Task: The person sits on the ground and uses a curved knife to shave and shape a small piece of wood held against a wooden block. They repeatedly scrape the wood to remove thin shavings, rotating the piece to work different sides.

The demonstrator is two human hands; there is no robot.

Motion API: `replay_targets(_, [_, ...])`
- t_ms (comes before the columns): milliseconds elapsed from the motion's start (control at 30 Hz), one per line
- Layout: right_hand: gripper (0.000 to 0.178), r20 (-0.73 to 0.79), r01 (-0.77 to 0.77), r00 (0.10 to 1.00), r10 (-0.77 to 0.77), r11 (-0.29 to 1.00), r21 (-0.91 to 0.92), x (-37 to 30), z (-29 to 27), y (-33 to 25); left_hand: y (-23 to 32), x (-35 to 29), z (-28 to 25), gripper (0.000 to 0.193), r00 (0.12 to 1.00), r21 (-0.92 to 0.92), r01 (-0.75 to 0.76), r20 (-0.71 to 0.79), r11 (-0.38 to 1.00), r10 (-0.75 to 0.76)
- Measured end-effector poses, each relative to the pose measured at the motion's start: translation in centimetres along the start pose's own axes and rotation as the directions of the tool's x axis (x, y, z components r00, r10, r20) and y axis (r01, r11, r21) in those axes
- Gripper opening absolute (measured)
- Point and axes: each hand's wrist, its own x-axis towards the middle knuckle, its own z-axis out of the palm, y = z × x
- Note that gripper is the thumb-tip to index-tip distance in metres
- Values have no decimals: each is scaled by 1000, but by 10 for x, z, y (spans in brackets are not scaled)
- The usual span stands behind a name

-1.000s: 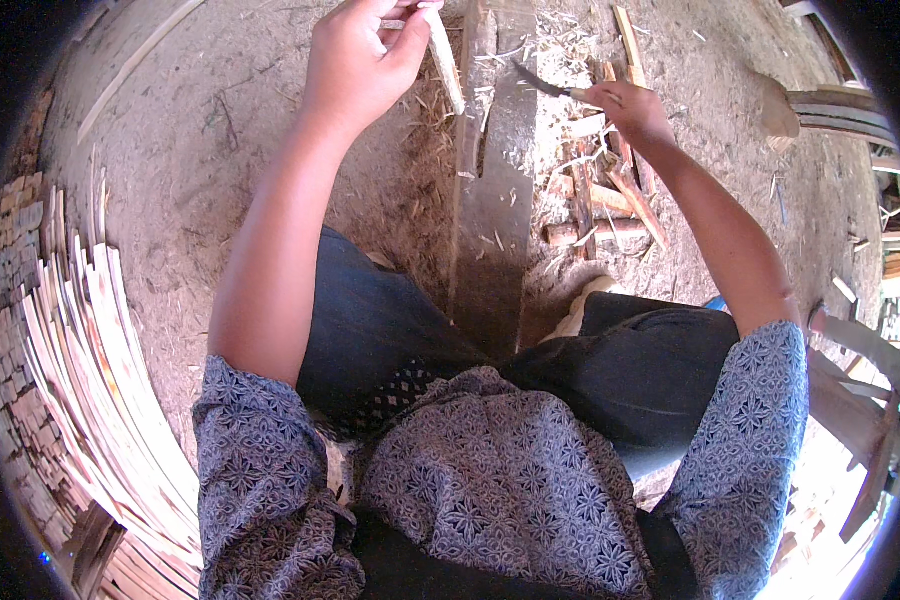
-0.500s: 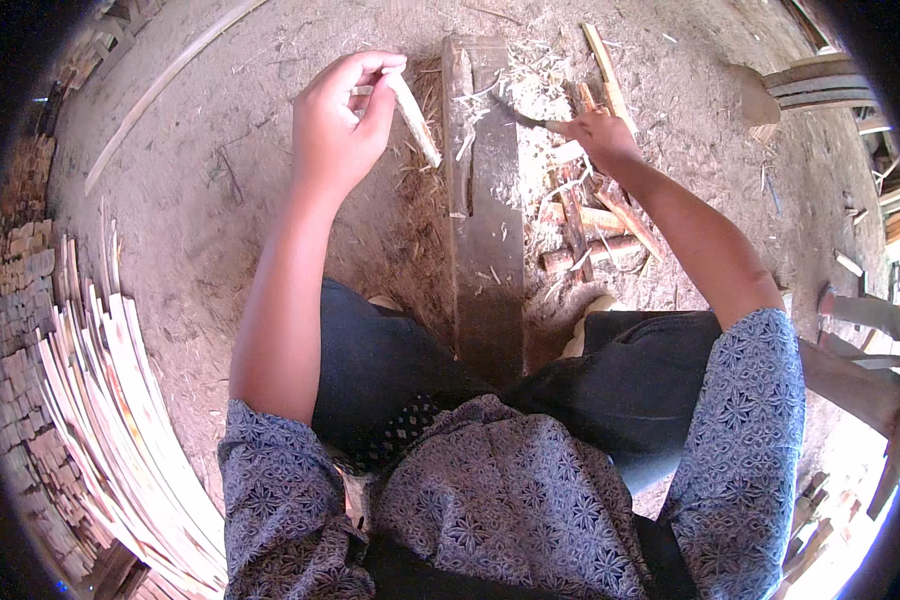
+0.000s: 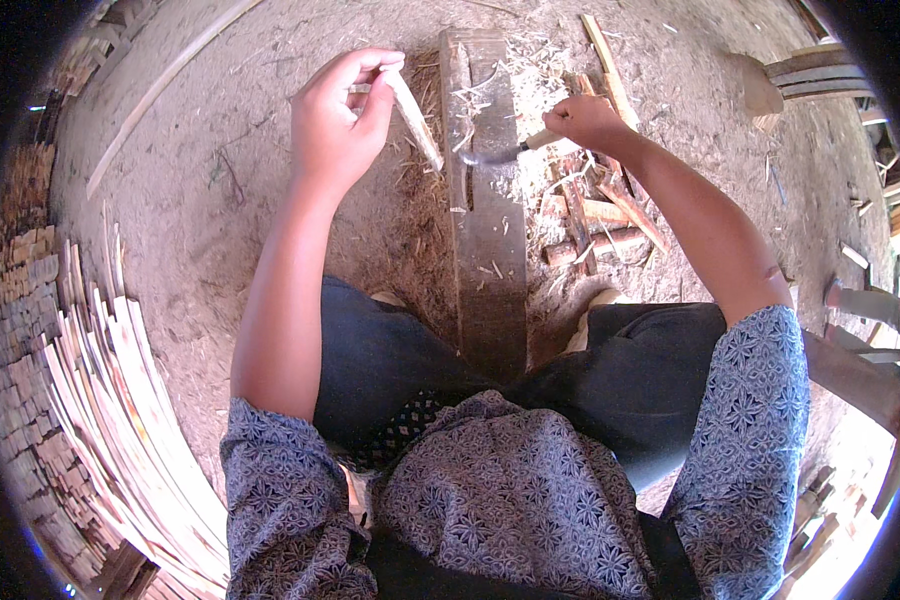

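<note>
A short pale wooden stick [image 3: 417, 122] is pinched by its upper end in my left hand [image 3: 342, 115], its lower end slanting toward the left edge of a dark wooden beam [image 3: 490, 265]. The beam runs away from me between my knees, with a slot along its far part. On the right, my right hand [image 3: 590, 124] is closed round the pale handle of a knife [image 3: 500, 156]. Its dark, slightly curved blade points left across the beam, apart from the stick. The blade is a little blurred.
Shavings [image 3: 540, 75] and short wood pieces [image 3: 595, 245] lie right of the beam. Long pale strips [image 3: 135, 400] are bundled at the left, beside stacked wood pieces [image 3: 25, 330]. A long thin pole [image 3: 170, 85] lies at the far left; a curved wooden object [image 3: 815, 80] stands at the far right.
The knife blade has swung nearer to me across the beam, and my right hand has shifted slightly. My left hand and the stick have barely moved.
</note>
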Motion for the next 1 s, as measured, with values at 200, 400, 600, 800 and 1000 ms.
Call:
replay_targets(200, [51,-200,-36,980,0,983,-178,8,-18,25,0,0,2,24,1000,15,-1,-5,1000,1])
replay_targets(400, [69,-25,-12,1000,14,996,90,-12,-7,-23,6,-2,-9,22,997,93,20,70,995,-26])
replay_targets(600, [34,19,361,931,-365,911,-199,-18,47,9,5,2,-1,23,998,57,5,65,998,-9])
replay_targets(800, [33,16,95,995,-99,887,-452,-25,39,24,7,1,-6,22,999,57,-3,44,998,0])
replay_targets(1000, [46,-25,22,999,-27,982,-186,-26,30,-5,4,-1,-14,23,999,81,-14,47,997,10])
